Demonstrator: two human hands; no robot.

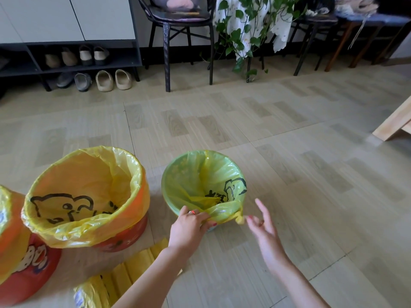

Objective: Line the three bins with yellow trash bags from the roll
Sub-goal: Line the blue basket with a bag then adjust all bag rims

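Three bins stand on the floor. The small green bin point(175, 174) in the middle wears a yellow bag point(222, 174) folded over its rim, with a knot point(240, 218) at the near right. My left hand point(191, 225) grips the bag's edge at the near rim. My right hand point(264, 225) hovers just right of the knot, fingers spread, holding nothing. An orange bin point(131, 232) to the left is lined with a yellow bag point(89, 174). A second orange bin point(29, 272) at the far left is lined too. The roll of yellow bags point(115, 278) lies partly unrolled under my left forearm.
A dark chair point(178, 41), a trailing green plant point(244, 34) and stools stand along the back. A shoe rack point(89, 63) with several shoes is at the back left. A wooden furniture leg point(393, 123) juts in at the right.
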